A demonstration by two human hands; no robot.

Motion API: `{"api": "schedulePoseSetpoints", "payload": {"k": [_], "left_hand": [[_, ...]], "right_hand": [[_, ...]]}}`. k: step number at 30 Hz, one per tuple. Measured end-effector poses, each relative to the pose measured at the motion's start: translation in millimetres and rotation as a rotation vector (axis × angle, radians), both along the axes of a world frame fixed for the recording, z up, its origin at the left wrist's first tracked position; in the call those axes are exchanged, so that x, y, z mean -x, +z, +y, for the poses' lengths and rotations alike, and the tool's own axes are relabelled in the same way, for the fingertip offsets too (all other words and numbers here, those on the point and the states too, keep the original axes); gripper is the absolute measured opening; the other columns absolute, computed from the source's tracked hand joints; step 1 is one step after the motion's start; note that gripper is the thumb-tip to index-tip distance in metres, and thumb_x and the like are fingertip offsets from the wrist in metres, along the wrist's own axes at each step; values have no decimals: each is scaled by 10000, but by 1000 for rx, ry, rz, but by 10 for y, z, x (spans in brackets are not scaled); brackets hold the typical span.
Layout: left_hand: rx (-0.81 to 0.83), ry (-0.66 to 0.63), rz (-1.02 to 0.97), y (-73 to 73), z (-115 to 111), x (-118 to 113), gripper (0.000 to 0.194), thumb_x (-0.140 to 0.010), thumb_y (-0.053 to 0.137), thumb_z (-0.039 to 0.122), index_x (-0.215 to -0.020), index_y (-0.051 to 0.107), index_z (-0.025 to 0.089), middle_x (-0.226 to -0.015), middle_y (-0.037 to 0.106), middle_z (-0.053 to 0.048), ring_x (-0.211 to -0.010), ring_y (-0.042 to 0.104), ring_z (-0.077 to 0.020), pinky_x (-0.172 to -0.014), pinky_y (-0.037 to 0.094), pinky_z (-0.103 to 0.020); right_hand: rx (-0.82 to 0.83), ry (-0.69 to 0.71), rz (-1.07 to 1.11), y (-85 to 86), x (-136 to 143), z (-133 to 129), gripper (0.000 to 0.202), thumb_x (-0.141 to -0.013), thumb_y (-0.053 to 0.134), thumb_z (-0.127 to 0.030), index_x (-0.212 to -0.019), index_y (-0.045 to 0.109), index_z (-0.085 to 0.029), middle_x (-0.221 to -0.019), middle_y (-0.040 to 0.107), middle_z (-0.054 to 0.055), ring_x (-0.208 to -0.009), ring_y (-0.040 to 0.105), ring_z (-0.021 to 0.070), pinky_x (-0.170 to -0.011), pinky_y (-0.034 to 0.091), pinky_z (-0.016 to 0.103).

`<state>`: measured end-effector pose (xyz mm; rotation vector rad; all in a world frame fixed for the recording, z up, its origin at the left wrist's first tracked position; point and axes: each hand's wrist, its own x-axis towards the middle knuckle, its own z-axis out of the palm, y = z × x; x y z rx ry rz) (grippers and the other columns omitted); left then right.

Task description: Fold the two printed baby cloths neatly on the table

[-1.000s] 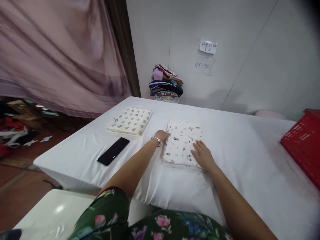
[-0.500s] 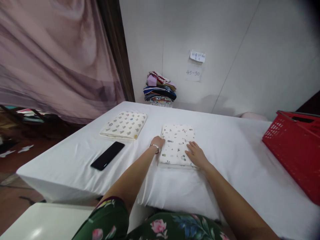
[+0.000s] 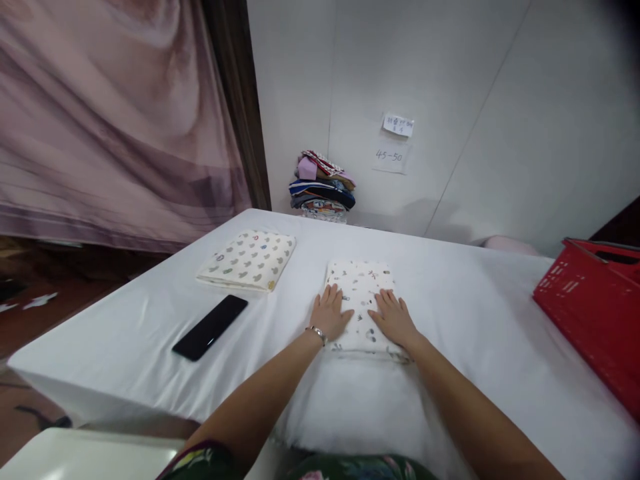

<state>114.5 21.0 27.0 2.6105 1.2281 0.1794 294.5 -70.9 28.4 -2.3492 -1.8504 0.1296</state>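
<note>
In front of me on the white-covered table lies a folded white cloth (image 3: 361,333) with small grey printed figures. My left hand (image 3: 331,313) rests flat on its left side, fingers spread and pointing away from me. Opposite it, my right hand (image 3: 393,318) lies open on the right side of the cloth. A bracelet circles my left wrist. To the left sits a second folded cloth (image 3: 253,260), cream with a grey pattern. Nearer me than that one is a black phone (image 3: 210,327), lying flat.
A red plastic basket (image 3: 590,313) stands at the table's right end. Behind the far edge rises a stack of folded textiles (image 3: 323,187) against the wall. A pink curtain (image 3: 125,113) hangs at left. A white stool or seat (image 3: 100,457) is at lower left.
My left hand has moved from gripping the cloth's left edge to lying flat on top of it. The right hand stays on the right side. The camera view has shifted slightly.
</note>
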Motion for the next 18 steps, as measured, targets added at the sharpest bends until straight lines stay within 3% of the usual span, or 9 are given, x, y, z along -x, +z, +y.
{"api": "schedulePoseSetpoints", "payload": {"k": [3,6,11,15,18], "left_hand": [[-3,12,-21,-44,1,35,669,-839,282,554,-1401,265,191,-1507,109,-48,-1381,29,-232,-1103,111,-450],[-2,4,-36,-22,-4,37,657,-845,285,534,-1397,281,179,-1505,113,-50,-1381,38,-231,-1096,154,-442],[2,0,-62,0,-17,41,664,-840,308,522,-1393,292,154,-1502,122,-62,-1380,50,-236,-1083,213,-416],[7,2,-82,-18,-21,60,654,-838,315,525,-1394,291,182,-1501,132,-45,-1380,52,-236,-1082,226,-431],[13,-3,-104,-29,-23,71,650,-842,303,528,-1399,284,192,-1501,128,-34,-1381,43,-231,-1091,214,-436]], "right_hand": [[9,-3,-19,-19,-13,17,601,-886,291,-504,-1357,346,-136,-1464,239,123,-1359,118,265,-1064,118,486],[-18,-4,-46,81,-29,150,606,-881,303,-511,-1356,350,-138,-1457,253,131,-1354,142,264,-1068,104,480],[-53,34,-42,259,-77,690,650,-889,287,-508,-1381,290,-83,-1471,199,152,-1362,108,260,-1079,101,448],[2,45,-30,145,-158,1107,636,-892,296,-488,-1382,289,-85,-1470,209,140,-1358,125,260,-1080,99,449],[-4,56,-45,-18,-229,1228,639,-891,287,-500,-1382,294,-91,-1470,215,127,-1358,125,256,-1081,85,457]]}}
